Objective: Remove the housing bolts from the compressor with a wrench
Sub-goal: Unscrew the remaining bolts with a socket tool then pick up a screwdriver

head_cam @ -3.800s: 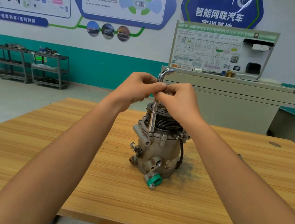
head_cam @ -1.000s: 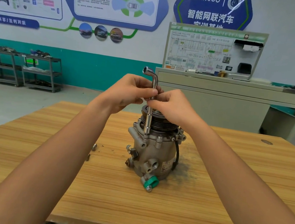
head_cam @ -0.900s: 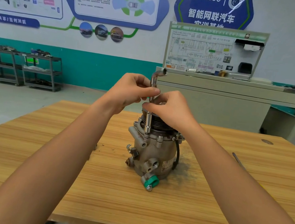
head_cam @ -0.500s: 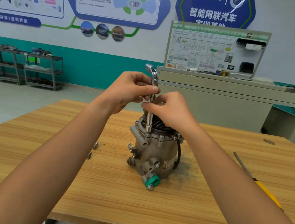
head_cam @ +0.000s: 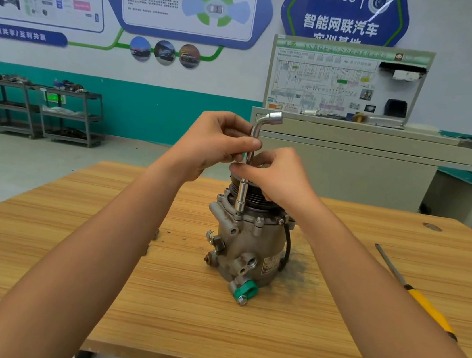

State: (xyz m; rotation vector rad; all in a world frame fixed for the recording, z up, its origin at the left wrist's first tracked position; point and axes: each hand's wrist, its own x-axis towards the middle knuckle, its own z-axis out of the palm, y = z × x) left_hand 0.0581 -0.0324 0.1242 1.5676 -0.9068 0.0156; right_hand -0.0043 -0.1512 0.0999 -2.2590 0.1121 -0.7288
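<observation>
A grey metal compressor [head_cam: 246,245] stands upright on the wooden table [head_cam: 182,315], pulley end up. An L-shaped socket wrench [head_cam: 249,162] stands vertical with its lower socket on a housing bolt [head_cam: 238,212] at the top rim. My left hand [head_cam: 215,146] pinches the wrench shaft from the left, just below the bend. My right hand [head_cam: 274,174] pinches the shaft from the right, slightly lower. The short bent end of the wrench points right. Other bolts [head_cam: 259,222] show around the rim.
A yellow-handled screwdriver [head_cam: 419,299] lies on the table at the right, partly behind my right forearm. Small loose bolts [head_cam: 156,234] lie left of the compressor beside my left forearm. A cabinet with a wiring board [head_cam: 347,82] stands behind the table.
The wrench has been twirled between my fingers: its bent top end swung from pointing left half a second ago to pointing right now. Both hands stay on the shaft.
</observation>
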